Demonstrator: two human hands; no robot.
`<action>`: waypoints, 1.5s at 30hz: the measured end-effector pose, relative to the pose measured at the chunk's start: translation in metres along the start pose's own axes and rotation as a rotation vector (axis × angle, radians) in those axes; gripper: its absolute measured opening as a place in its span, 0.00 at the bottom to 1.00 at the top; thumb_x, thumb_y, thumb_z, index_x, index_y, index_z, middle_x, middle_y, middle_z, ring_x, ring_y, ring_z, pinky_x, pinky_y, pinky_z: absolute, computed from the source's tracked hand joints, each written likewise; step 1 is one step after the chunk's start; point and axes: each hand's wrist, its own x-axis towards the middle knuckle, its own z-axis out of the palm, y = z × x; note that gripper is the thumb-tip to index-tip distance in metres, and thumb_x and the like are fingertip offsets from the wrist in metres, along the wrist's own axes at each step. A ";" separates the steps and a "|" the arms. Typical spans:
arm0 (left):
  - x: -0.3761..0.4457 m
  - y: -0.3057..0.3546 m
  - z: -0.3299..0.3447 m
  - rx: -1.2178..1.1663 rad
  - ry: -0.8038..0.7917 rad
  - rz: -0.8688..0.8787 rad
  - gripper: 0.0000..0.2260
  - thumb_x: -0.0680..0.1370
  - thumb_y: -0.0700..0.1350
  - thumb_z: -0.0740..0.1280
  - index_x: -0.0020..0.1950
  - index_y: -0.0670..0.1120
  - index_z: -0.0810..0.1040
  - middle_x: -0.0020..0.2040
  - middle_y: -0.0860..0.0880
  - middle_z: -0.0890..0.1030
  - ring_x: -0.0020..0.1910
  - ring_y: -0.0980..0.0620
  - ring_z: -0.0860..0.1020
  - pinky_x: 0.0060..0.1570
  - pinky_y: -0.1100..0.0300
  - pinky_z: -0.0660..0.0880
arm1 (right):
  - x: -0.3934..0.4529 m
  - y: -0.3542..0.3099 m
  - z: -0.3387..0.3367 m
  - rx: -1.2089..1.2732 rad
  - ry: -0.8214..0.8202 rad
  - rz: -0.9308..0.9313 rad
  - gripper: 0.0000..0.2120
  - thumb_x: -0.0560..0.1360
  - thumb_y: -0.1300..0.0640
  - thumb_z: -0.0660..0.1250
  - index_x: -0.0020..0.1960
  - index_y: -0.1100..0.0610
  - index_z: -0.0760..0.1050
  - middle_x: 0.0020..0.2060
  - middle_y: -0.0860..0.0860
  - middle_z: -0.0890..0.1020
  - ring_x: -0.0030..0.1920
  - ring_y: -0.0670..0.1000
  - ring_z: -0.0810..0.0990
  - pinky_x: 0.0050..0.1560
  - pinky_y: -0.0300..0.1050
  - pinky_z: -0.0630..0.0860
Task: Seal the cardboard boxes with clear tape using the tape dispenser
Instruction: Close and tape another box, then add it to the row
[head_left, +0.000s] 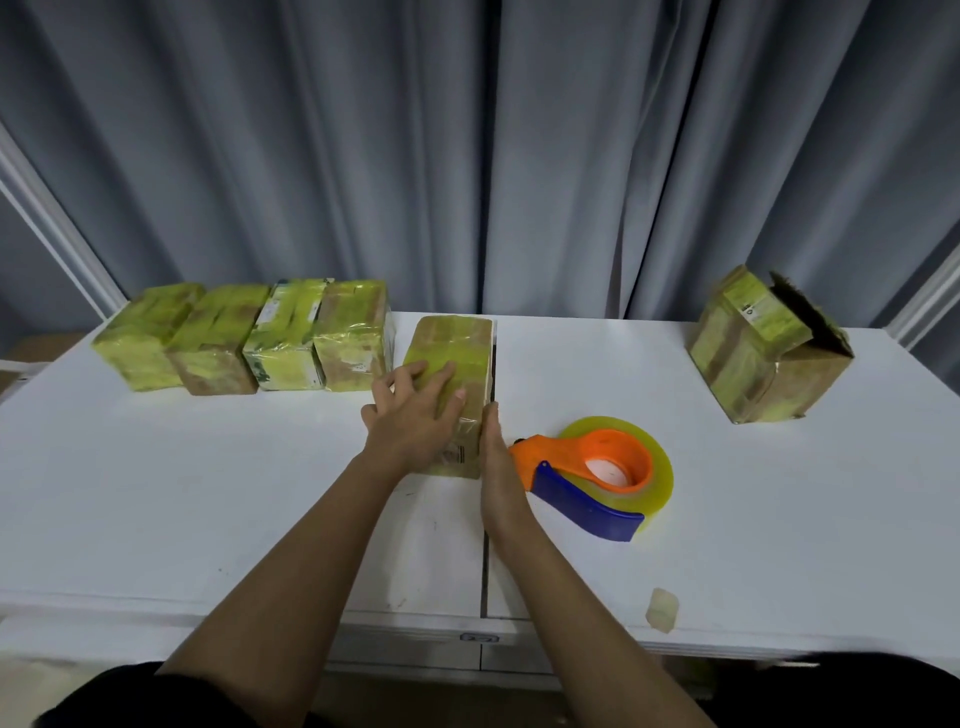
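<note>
Cardboard, tape-wrapped: the centre box (457, 364) lies at 12 o'clock from us on the white table (208, 493). Our left hand (415, 415) presses flat on top, fingers straight; our right hand (496, 457) presses its side, fingers straight. At 3 o'clock from the box lies the tape dispenser (592, 478), released.

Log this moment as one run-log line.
left hand: flat on taped box | right hand: against its right side | tape dispenser: lying on table | open-flap box: far right
</note>
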 end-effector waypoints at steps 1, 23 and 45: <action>0.000 0.000 0.001 0.010 0.023 0.002 0.19 0.80 0.61 0.52 0.72 0.63 0.62 0.73 0.53 0.58 0.71 0.48 0.52 0.66 0.46 0.56 | -0.003 0.005 -0.002 -0.101 0.015 0.007 0.25 0.83 0.44 0.49 0.75 0.56 0.59 0.71 0.52 0.68 0.70 0.50 0.68 0.63 0.37 0.65; -0.018 -0.044 -0.021 -0.922 0.086 -0.125 0.17 0.83 0.44 0.57 0.72 0.51 0.69 0.71 0.53 0.69 0.69 0.53 0.68 0.69 0.52 0.67 | 0.048 -0.010 -0.032 -0.585 -0.132 -0.528 0.17 0.80 0.63 0.60 0.66 0.52 0.75 0.68 0.43 0.70 0.71 0.41 0.63 0.70 0.30 0.57; -0.071 -0.007 0.102 -0.309 0.404 0.100 0.36 0.71 0.31 0.62 0.76 0.38 0.49 0.77 0.45 0.39 0.77 0.44 0.46 0.73 0.51 0.58 | 0.063 -0.017 -0.020 -0.447 -0.179 -0.303 0.21 0.80 0.65 0.52 0.61 0.51 0.79 0.70 0.49 0.70 0.70 0.47 0.66 0.60 0.31 0.64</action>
